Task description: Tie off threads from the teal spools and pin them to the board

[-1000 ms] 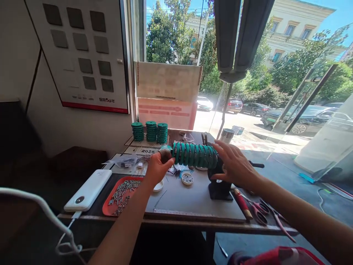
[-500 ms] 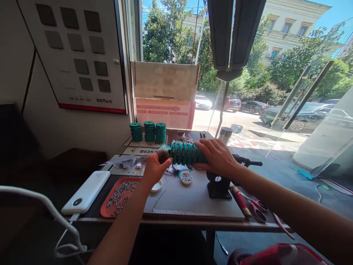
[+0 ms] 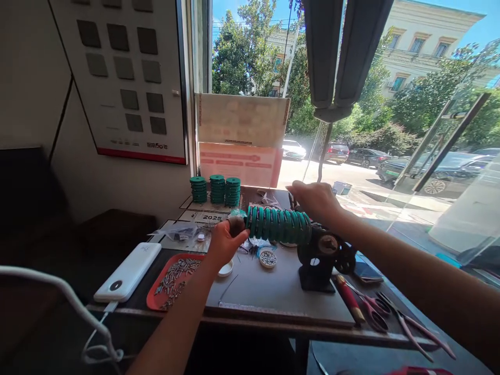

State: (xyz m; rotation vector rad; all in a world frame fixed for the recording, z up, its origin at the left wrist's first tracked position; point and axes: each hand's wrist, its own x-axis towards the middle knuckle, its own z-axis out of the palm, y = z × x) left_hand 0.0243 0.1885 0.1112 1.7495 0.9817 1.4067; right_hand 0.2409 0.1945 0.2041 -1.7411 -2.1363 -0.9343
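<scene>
A row of green spools (image 3: 279, 224) lies sideways on a black hand-crank winder (image 3: 318, 260), with dark strands between the flanges. My left hand (image 3: 224, 244) is closed at the row's left end, thumb and fingers around a dark brown rounded part (image 3: 236, 225). Above the winder's right side is my right hand (image 3: 317, 202), apart from the spools, its fingers curled and pressed together; what they hold, if anything, is hidden. Below the row sits a small white dish (image 3: 267, 258) of tiny silvery beads. Beside my left wrist is another white dish (image 3: 225, 269).
An orange tray (image 3: 153, 301) of small metal pieces and a white power bank (image 3: 127, 272) lie left. Three stacks of green spools (image 3: 217, 189) stand behind. Right of the winder are a red-handled tool (image 3: 350, 299), scissors (image 3: 375, 312) and pink-handled pliers (image 3: 417, 330).
My right hand has left the green spools and moved up and right, above the winder. My left hand stays at the row's left end. The view has shifted slightly.
</scene>
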